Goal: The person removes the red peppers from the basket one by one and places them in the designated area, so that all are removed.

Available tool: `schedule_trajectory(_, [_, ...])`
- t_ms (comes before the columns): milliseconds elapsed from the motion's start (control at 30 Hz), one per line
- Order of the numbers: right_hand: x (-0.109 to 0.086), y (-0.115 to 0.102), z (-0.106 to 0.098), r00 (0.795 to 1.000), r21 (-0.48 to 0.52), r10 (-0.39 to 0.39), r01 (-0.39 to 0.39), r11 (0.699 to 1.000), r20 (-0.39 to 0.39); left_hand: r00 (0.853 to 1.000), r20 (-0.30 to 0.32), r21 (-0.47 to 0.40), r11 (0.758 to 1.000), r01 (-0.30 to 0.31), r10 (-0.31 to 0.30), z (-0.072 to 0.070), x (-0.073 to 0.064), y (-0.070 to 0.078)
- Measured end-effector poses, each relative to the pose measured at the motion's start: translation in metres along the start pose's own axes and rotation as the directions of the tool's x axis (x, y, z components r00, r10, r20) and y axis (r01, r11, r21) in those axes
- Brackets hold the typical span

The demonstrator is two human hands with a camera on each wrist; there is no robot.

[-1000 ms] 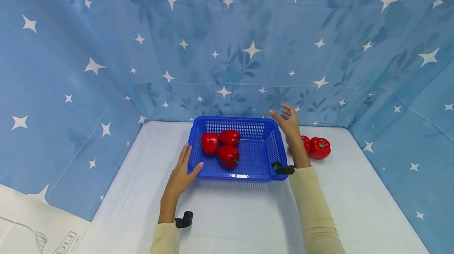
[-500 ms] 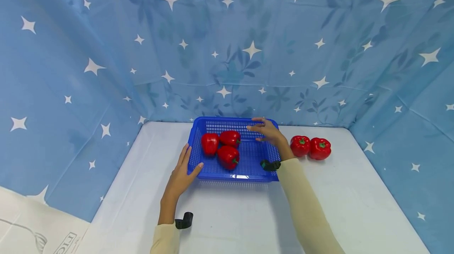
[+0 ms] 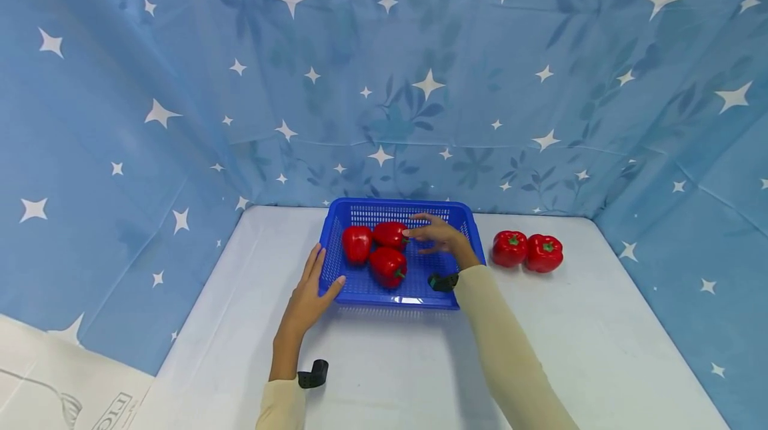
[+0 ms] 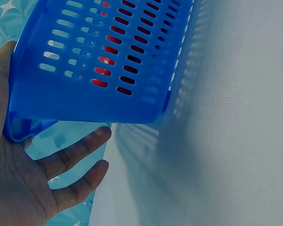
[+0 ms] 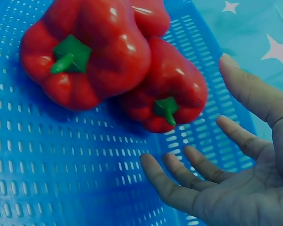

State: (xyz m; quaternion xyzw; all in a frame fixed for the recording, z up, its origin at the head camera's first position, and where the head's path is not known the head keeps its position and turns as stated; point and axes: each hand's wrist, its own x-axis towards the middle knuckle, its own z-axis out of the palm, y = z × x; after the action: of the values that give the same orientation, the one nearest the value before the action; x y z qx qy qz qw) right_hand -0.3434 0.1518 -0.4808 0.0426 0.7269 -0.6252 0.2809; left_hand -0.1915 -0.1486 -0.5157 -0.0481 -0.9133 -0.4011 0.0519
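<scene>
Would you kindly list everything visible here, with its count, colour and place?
basket: one, blue, at the back middle of the table.
peppers in the basket: three, red, in its left half.
peppers on the table: two, red, side by side to the right of the basket.
table: one, white.
backdrop cloth: blue with white stars, behind and at both sides.
left hand: resting against the basket's left wall, thumb on its near corner.
right hand: open, inside the basket beside the back pepper.

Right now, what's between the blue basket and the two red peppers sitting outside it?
Nothing but bare white table. In the head view, a strip of tabletop separates the blue basket from the two red peppers on its right.
</scene>
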Motion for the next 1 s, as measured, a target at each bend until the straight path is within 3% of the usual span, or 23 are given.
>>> schedule_trajectory(533, [0.016, 0.005, 0.019, 0.999, 0.064, 0.046, -0.045, 0.997, -0.009, 1.0, -0.003, -0.012, 1.0, 0.006, -0.006, 0.001, 0.0, 0.0])
schedule_trajectory(1000, [0.016, 0.005, 0.032, 0.997, 0.032, 0.047, -0.046, 0.998, -0.053, 1.0, -0.008, -0.013, 1.0, 0.002, -0.002, 0.001, -0.001, -0.001])
